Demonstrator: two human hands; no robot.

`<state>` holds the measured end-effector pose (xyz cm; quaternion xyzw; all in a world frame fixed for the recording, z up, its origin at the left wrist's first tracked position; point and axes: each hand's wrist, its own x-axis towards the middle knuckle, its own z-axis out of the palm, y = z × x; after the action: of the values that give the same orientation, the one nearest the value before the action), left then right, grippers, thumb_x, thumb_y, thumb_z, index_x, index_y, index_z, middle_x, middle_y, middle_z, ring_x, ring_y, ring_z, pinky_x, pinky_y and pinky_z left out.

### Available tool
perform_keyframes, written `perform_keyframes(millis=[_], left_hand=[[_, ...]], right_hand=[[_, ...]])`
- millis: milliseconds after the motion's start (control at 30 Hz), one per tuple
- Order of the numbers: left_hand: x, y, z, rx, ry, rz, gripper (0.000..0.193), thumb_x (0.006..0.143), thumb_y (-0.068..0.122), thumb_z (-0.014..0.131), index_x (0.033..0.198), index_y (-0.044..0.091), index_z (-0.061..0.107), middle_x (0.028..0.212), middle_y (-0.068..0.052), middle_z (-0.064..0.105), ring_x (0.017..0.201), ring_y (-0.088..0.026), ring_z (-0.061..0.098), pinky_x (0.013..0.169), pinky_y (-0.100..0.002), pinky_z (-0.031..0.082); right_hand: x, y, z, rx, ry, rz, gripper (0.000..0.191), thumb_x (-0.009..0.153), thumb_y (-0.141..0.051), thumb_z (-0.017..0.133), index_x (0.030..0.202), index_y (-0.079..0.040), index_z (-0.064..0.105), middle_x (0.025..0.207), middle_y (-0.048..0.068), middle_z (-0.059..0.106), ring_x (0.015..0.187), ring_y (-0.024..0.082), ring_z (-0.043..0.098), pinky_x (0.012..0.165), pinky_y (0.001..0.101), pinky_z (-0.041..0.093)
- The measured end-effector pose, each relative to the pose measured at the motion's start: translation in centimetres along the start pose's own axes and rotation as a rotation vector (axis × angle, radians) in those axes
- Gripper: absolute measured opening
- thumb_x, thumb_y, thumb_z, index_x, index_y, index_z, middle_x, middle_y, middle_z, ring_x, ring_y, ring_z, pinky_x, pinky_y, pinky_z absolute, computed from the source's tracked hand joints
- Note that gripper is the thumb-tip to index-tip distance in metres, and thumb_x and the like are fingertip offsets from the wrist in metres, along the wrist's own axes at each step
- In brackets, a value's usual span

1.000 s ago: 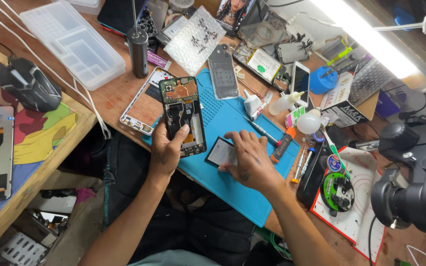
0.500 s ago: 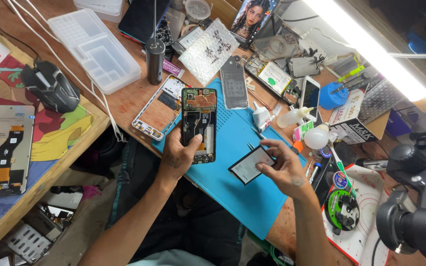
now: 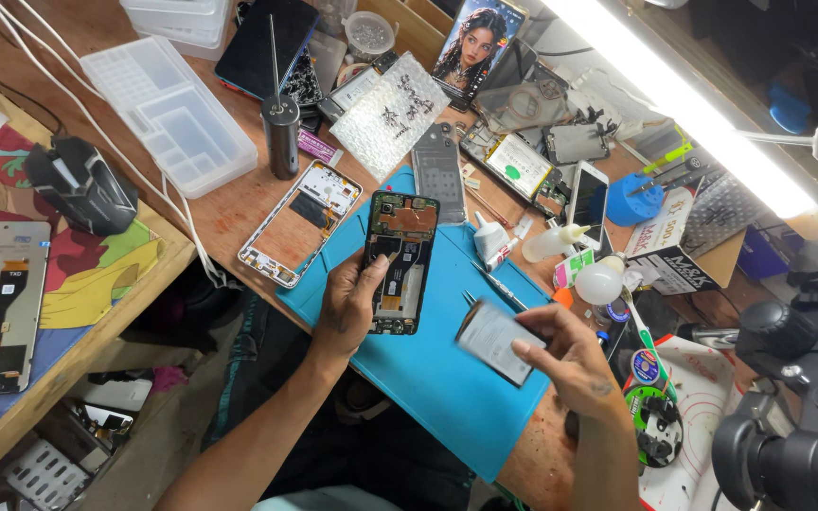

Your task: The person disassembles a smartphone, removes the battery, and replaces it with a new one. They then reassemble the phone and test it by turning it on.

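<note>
My left hand [image 3: 347, 305] grips an opened phone body [image 3: 400, 260], back cover off, with its circuit board and cables showing, held just above the blue work mat [image 3: 437, 388]. My right hand [image 3: 572, 361] holds a flat grey rectangular battery [image 3: 493, 342] lifted off the mat, to the right of the phone. Both hands are over the mat near the bench's front edge.
A white phone mid-frame [image 3: 300, 222] lies left of the mat. Behind it stand a dark metal cylinder [image 3: 283, 148], clear plastic trays [image 3: 169, 112], a grey back cover [image 3: 440, 172] and glue bottles [image 3: 555, 244]. A black mouse [image 3: 80, 185] sits at left, a microscope [image 3: 797, 426] at right.
My right hand lifted the battery off the mat and drew it to the right, away from the phone. The left hand kept holding the phone body; the view shifted slightly.
</note>
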<state>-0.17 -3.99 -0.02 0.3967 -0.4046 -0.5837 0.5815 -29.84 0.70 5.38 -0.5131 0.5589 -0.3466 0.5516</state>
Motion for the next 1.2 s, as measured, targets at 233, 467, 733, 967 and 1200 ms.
perform_keyframes(millis=[233,467,733,967,1200], left_hand=[[-0.3,0.2,0.8,-0.026,-0.048,-0.030,0.041,0.101,0.030,0.047,0.119,-0.001,0.067,0.097,-0.006,0.073,0.089,-0.012,0.065,0.084,-0.027,0.053],[-1.9,-0.4,1.6,-0.015,-0.064,-0.062,0.053,0.109,0.041,0.033,0.110,-0.001,0.066,0.093,-0.010,0.072,0.088,-0.018,0.068,0.085,-0.029,0.054],[-3.2,-0.9,2.3,0.052,-0.089,0.027,0.050,0.109,0.035,0.028,0.118,0.001,0.064,0.100,-0.012,0.072,0.094,-0.020,0.067,0.090,-0.031,0.053],[-3.7,-0.9,2.7,0.105,-0.111,0.004,0.050,0.109,0.034,0.026,0.113,0.002,0.064,0.090,-0.013,0.071,0.084,-0.021,0.068,0.080,-0.033,0.057],[-3.8,-1.2,2.9,0.153,-0.117,0.006,0.051,0.108,0.036,0.026,0.109,0.003,0.064,0.080,-0.012,0.069,0.073,-0.020,0.066,0.068,-0.033,0.057]], right_hand=[[1.1,3.6,2.2,0.558,-0.057,-0.038,0.045,0.085,0.000,0.070,0.128,0.000,0.057,0.113,0.014,0.069,0.100,0.019,0.069,0.090,0.0352,0.056],[1.9,5.1,3.8,0.671,-0.060,-0.058,0.024,0.100,-0.006,0.071,0.120,0.005,0.065,0.108,0.012,0.073,0.097,0.017,0.066,0.090,0.0339,0.054],[0.6,3.5,7.1,0.235,0.158,-0.159,0.036,0.090,-0.003,0.075,0.124,0.006,0.069,0.107,0.014,0.077,0.094,0.016,0.072,0.084,0.0291,0.060],[1.1,3.1,8.8,0.222,0.201,-0.140,0.033,0.086,-0.001,0.077,0.117,0.006,0.069,0.103,0.014,0.077,0.092,0.016,0.074,0.082,0.0299,0.062],[1.1,2.9,9.2,0.113,0.208,-0.138,0.031,0.086,-0.004,0.077,0.114,0.005,0.068,0.101,0.015,0.078,0.092,0.018,0.075,0.082,0.0316,0.064]])
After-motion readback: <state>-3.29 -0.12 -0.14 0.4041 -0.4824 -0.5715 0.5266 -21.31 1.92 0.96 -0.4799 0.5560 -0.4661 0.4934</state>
